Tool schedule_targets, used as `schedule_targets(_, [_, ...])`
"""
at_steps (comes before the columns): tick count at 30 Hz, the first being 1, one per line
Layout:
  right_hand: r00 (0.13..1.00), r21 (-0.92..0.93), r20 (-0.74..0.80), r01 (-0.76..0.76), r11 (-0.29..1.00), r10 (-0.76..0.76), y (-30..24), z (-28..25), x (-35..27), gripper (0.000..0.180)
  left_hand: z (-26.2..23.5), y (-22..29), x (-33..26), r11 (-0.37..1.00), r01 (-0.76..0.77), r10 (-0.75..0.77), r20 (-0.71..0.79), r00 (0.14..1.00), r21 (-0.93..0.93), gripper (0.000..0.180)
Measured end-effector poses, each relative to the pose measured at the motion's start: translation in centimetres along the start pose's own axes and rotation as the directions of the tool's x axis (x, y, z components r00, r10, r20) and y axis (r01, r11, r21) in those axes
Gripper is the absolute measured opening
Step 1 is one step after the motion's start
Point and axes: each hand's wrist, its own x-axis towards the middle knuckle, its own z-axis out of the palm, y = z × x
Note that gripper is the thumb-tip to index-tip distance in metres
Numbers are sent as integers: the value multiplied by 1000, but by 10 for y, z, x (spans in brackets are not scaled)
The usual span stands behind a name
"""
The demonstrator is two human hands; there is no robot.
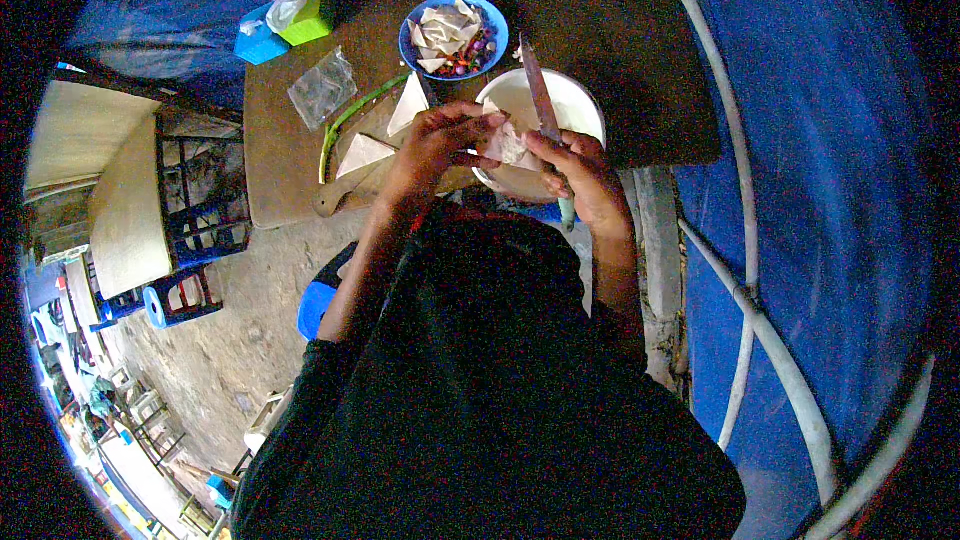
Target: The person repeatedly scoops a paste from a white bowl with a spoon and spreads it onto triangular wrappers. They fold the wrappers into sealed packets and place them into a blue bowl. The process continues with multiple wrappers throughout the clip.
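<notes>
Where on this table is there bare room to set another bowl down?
The brown table looks bare right of the white basin, though dim there, and between the green container and blue bowl. It's crowded at the near middle: cutting board, white triangles, left hand, and right hand with knife near the basin.

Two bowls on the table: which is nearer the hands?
The white bowl, partly hidden by the right hand; the blue bowl sits farther back, holding white triangular pieces.
</notes>
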Motion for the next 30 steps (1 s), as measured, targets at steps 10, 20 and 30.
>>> schedule_targets(10, [999, -65, -53, -17, 998, 13, -2, 8, -1, 26, 7, -11, -7, 977, 78, -101, -111, 989, -196, 17])
schedule_targets(20, [1000, -114, 2, -2, 994, 2, -14, 9, -14, 26, 0, -22, -21, 979, -32, 14, -88, 996, -203, 20])
schedule_targets(30, [997, 2, 56, 61, 998, -61, -9, 3, -13, 26, 6, -6, -26, 956, 157, -195, -139, 971, -248, 23])
